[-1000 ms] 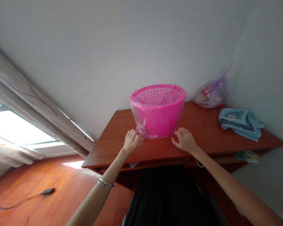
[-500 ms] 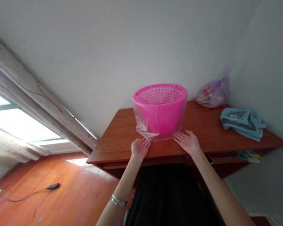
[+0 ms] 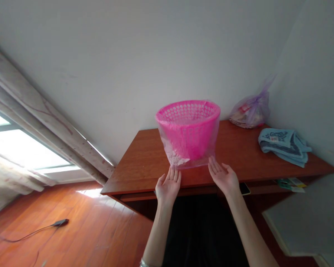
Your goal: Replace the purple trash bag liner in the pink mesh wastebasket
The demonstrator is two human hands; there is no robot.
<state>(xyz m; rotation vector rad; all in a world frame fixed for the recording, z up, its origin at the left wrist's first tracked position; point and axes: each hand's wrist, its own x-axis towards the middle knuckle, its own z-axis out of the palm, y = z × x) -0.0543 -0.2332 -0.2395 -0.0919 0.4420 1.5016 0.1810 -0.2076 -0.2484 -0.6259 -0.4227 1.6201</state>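
Note:
A round pink basket point(image 3: 187, 135) with a perforated wall stands on the brown wooden desk point(image 3: 139, 163), wrapped in a clear plastic bag point(image 3: 178, 157). My left hand point(image 3: 168, 187) is palm up with its fingers stretched out, the fingertips at the lower front edge of the plastic. On the right, my right hand point(image 3: 224, 178) is also palm up and open, its fingertips by the bag's lower right corner. Neither hand is closed around anything. The plastic's front edge hangs loose between them.
A tied purple bag point(image 3: 252, 111) sits at the desk's back right, with a folded blue towel point(image 3: 284, 144) before it. A phone point(image 3: 244, 188) and papers point(image 3: 291, 184) lie in the compartment under the top. A black adapter point(image 3: 60, 222) lies on the floor.
My left hand has turned, its fingers now pointing forward at the plastic. My right hand has shifted slightly right. The plastic's lower edge looks more spread out, and the basket tilts a little differently.

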